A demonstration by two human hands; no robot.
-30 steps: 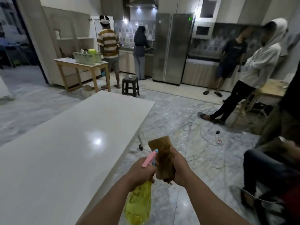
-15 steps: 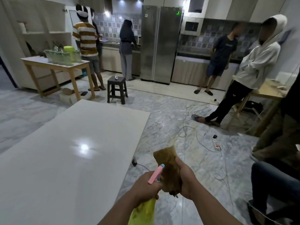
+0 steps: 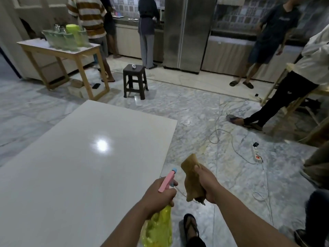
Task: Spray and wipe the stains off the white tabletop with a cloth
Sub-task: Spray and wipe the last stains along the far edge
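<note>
**Bottle and cloth held beside the white table**

Marble floor (image 3: 187, 111) fills the room, with a wooden side table (image 3: 58, 49) at the upper left of the frame carrying green containers, and a dark stool (image 3: 135, 81) to its right. People stand along the kitchen counter across the top.

White tabletop (image 3: 80, 166) takes up the lower left of the frame, glossy, with one bright light reflection near its middle; no stains can be made out on it. At its right edge, low in the frame, the left hand (image 3: 160, 195) is clenched round the neck of a yellow spray bottle (image 3: 157, 229). The pink spray head (image 3: 167, 180) sticks up past the knuckles, pointing up and right, while the bottle body hangs below the wrist.

Just right of it, apart from the bottle, the right hand (image 3: 207, 184) grasps a brown cloth (image 3: 191, 177). Cloth pokes out above the thumb and below the fist, over the floor and off the table. Cables and a power strip (image 3: 256, 154) lie on the floor further right.
</note>
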